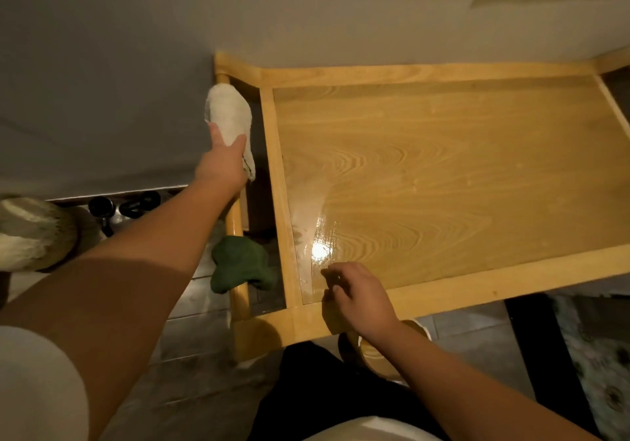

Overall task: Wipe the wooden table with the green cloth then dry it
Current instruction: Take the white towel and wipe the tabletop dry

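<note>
The wooden table (443, 174) fills the right half of the view, its near left corner shining wet. A green cloth (240, 265) hangs bunched over the wooden side rail (238, 300) left of the table. Farther along that rail lies a white cloth (227, 113), and my left hand (223, 164) grips its near end. My right hand (354, 295) rests over the table's near left corner with fingers loosely curled, holding nothing.
A grey wall runs behind the table. The floor is grey tile. Dark dumbbells (136, 203) lie on the floor at left beside a pale fuzzy object (32, 232). A round wooden stool (378, 355) stands under the table's front edge. A patterned rug (593, 355) lies at right.
</note>
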